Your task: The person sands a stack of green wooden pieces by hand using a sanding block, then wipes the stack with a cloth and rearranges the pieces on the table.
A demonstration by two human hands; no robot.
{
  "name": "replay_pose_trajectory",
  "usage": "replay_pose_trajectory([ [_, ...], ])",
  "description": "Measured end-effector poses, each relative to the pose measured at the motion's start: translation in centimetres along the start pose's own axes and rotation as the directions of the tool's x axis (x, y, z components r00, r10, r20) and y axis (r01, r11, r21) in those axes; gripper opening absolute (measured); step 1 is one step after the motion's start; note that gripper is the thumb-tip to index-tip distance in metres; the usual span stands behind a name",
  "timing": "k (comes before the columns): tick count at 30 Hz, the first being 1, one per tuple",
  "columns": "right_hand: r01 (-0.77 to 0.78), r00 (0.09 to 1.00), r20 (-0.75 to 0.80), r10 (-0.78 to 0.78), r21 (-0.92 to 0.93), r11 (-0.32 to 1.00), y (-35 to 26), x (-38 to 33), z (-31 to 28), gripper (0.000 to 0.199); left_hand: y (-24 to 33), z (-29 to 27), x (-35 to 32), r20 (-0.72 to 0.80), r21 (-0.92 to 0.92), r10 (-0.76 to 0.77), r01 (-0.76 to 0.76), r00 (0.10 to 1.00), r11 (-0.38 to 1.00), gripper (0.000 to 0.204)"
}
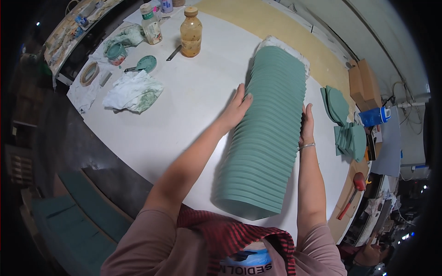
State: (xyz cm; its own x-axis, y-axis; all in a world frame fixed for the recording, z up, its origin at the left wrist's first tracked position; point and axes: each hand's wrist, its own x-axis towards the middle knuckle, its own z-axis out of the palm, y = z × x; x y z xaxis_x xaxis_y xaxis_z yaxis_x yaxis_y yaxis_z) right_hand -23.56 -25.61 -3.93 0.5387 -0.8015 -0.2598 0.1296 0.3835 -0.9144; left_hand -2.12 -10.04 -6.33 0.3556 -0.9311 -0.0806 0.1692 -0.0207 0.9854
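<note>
A long row of thin green flat pieces (pixel 267 124), packed face to face, lies on the white table (pixel 184 119) and runs from near my body to the far side. My left hand (pixel 237 108) rests against its left side, fingers stretched forward and thumb apart. On the opposite side my right hand (pixel 307 124) touches the row with its fingers straight and pointing away from me; part of that palm is hidden behind the pieces. A whitish block (pixel 294 51) sits at the row's far end.
Smaller green pieces (pixel 338 106) lie at the right, near a blue bottle (pixel 374 117) and a red-headed mallet (pixel 359 181). At the left are a stained white cloth (pixel 132 92), a tape roll (pixel 89 73) and a jar (pixel 116 54). Behind stands a brownish bottle (pixel 191 34).
</note>
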Motion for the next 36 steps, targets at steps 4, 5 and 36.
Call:
replay_pose_trajectory([
  [4,-0.089,0.996,-0.031,0.089,0.005,0.996,-0.3,3.2,-0.5,0.071,-1.0,0.8,3.1,0.012,0.109,0.033,-0.034,0.999,0.994,0.093],
  [5,-0.094,0.995,-0.035,0.095,0.013,0.995,-0.4,2.6,0.3,0.068,-1.0,1.0,3.1,-0.001,0.114,0.045,-0.044,0.999,0.992,0.096],
  [36,-0.065,0.995,-0.079,0.061,-0.042,0.997,-1.4,9.3,0.0,0.06,-1.5,0.3,8.7,-0.061,0.128,0.05,-0.042,0.997,0.991,0.098],
])
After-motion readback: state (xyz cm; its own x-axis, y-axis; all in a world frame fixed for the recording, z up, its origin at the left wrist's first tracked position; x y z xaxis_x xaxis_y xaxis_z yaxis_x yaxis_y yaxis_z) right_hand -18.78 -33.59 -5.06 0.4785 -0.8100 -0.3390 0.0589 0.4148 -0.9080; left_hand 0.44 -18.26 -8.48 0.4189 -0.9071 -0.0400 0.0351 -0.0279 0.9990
